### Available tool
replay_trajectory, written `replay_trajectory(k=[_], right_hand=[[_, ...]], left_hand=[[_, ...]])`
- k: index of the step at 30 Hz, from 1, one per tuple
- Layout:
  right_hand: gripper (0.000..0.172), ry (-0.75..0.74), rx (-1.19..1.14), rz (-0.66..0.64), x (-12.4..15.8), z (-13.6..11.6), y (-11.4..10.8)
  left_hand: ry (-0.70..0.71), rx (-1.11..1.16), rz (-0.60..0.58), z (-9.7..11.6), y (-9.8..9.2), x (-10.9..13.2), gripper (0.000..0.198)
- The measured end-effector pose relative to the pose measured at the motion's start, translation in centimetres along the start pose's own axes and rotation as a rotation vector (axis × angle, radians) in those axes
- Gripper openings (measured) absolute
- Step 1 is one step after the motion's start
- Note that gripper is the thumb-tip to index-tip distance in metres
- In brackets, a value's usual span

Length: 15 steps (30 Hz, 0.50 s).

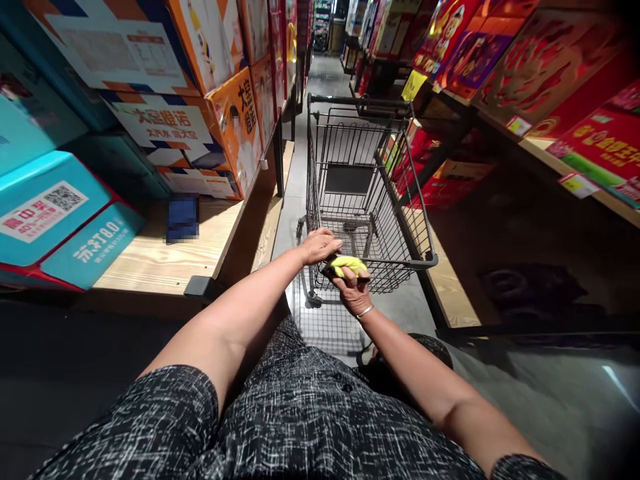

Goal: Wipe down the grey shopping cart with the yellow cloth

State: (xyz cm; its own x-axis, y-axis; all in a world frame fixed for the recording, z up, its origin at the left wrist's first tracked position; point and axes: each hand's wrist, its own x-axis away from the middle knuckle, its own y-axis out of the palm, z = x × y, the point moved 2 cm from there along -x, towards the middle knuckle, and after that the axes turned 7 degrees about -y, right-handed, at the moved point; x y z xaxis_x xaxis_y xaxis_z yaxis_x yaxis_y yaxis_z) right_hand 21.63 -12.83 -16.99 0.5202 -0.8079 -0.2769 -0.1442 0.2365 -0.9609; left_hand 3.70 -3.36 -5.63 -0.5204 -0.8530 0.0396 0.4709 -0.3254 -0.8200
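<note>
A black wire shopping cart stands in front of me. My left hand is closed over the near left corner of its rim. Just right of it, my right hand, with a silver-coloured bracelet at the wrist, is closed around a bright yellow folded cloth. Dark edges show beside the cloth; whether they belong to it or to another object I cannot tell. The yellow cloth is close to the cart's near rim. The palms of both hands are hidden.
A wooden shelf on the left bears orange boxes, turquoise boxes and a small dark blue item. Shelves with red boxes line the right. The aisle floor runs ahead between them.
</note>
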Motion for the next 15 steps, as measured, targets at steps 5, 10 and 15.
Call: replay_trajectory(k=[5, 10, 15], right_hand=[[0.042, -0.148, -0.033, -0.357, 1.0, -2.5, 4.3], [0.037, -0.201, -0.041, -0.393, 0.8, -3.0, 4.4], [0.032, -0.212, 0.040, 0.031, -0.5, 0.7, -0.8]], left_hand=[[-0.028, -0.010, 0.028, -0.6, -0.1, 0.1, 0.058], [0.015, -0.020, 0.050, -1.7, 0.0, 0.1, 0.039], [0.053, 0.017, 0.077, -2.8, -0.2, 0.2, 0.037]])
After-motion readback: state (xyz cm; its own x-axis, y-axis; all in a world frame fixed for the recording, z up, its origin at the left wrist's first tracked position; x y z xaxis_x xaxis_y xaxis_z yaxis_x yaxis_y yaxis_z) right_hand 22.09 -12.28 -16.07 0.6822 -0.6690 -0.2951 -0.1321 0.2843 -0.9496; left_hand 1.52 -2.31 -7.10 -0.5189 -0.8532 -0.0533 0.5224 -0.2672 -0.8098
